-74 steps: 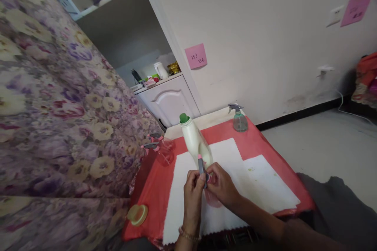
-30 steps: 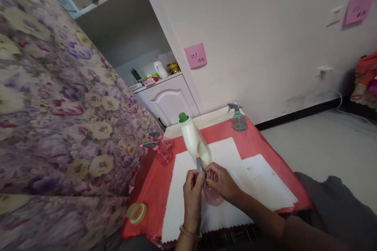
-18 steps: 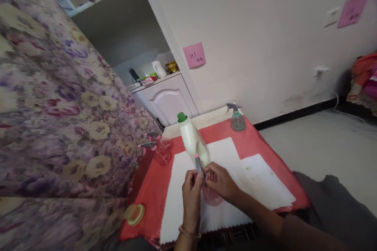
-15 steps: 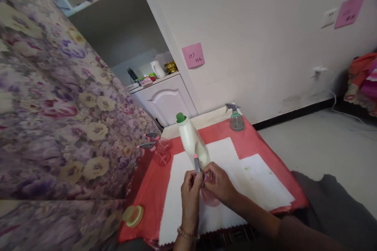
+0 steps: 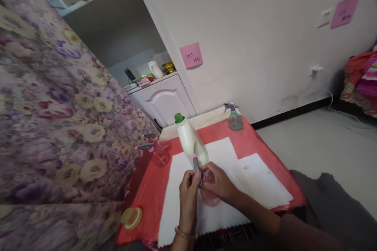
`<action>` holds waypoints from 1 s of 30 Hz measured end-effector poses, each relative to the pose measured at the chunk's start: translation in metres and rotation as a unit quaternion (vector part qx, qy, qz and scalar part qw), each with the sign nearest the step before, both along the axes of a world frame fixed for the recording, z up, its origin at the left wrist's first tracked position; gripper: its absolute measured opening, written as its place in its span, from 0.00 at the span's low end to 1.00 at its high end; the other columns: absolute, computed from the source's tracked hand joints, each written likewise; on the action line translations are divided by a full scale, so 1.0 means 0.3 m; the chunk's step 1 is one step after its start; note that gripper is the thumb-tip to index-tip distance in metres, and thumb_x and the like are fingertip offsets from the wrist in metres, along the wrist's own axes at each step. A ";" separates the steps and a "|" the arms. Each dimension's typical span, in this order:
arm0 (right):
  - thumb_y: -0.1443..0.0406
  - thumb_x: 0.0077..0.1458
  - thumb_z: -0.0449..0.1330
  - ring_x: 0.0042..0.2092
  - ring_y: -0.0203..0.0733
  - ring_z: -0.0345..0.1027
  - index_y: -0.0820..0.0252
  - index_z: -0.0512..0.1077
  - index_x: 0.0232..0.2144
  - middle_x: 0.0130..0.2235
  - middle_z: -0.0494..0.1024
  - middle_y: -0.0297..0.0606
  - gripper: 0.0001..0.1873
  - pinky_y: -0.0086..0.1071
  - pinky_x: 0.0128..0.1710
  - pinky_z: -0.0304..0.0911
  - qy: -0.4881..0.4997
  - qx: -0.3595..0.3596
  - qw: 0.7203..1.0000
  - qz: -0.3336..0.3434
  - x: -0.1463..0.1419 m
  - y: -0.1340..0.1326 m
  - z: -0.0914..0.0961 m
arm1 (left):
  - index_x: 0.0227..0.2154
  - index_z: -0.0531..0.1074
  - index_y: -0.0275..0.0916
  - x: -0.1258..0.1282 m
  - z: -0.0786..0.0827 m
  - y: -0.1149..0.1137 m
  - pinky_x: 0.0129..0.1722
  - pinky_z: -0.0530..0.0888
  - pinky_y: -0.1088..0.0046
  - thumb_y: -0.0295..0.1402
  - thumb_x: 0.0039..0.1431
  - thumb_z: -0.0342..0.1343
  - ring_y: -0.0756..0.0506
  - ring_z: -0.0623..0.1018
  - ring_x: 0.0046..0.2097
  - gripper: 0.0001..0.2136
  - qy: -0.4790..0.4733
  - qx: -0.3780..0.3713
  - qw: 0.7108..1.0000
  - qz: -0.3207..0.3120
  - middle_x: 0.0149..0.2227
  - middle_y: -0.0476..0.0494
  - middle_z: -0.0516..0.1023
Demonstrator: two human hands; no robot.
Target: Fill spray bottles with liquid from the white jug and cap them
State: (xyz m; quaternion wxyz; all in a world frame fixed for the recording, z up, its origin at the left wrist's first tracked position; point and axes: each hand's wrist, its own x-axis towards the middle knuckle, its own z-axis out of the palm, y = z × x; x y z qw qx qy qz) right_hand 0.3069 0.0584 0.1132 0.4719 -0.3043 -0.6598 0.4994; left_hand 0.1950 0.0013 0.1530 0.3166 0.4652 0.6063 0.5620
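Note:
A clear pink spray bottle [image 5: 211, 198] with a grey-and-pink trigger head [image 5: 196, 164] is between my two hands near the front of the table. My left hand [image 5: 188, 184] is closed with thumb and fingers pinching the trigger head. Fingers of my right hand [image 5: 217, 180] are closed around the bottle's neck, partly hiding it. Just behind them stands a large cream plastic jug [image 5: 191, 139] with green showing in its open mouth. Its lower part is partly covered by the trigger head and my hands.
Two pink spray bottles [image 5: 160, 157] stand at the left edge, and a green one [image 5: 235, 121] at the back right. A yellowish cap [image 5: 132, 218] lies front left. White cloths [image 5: 262, 180] cover part of the red tablecloth [image 5: 147, 196]. A floral curtain [image 5: 59, 125] hangs on the left.
The view has shifted slightly, so everything sits a little further left. Both hands keep their hold on the spray bottle, with only small finger movement visible.

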 end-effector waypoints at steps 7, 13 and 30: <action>0.65 0.46 0.64 0.29 0.35 0.60 0.58 0.69 0.28 0.28 0.67 0.28 0.07 0.28 0.30 0.57 0.007 -0.004 0.999 -0.037 -0.006 -0.002 -0.007 | 0.30 0.72 0.38 0.003 -0.003 -0.004 0.34 0.68 0.76 0.45 0.56 0.58 0.48 0.70 0.34 0.14 0.009 0.000 1.000 0.001 0.28 0.50 0.72; 0.64 0.48 0.64 0.30 0.35 0.61 0.58 0.73 0.34 0.32 0.69 0.30 0.08 0.28 0.31 0.57 0.004 0.016 0.999 0.045 0.014 0.012 0.007 | 0.31 0.72 0.38 0.012 0.004 -0.001 0.34 0.68 0.75 0.47 0.55 0.59 0.47 0.71 0.33 0.16 0.009 0.002 1.000 0.013 0.28 0.50 0.73; 0.63 0.43 0.68 0.27 0.34 0.59 0.58 0.69 0.28 0.25 0.65 0.25 0.11 0.27 0.28 0.55 0.018 -0.048 0.999 -0.012 0.002 0.004 0.000 | 0.31 0.71 0.38 0.012 -0.002 -0.007 0.35 0.69 0.74 0.46 0.56 0.58 0.46 0.72 0.34 0.15 0.015 0.003 1.000 0.010 0.28 0.49 0.73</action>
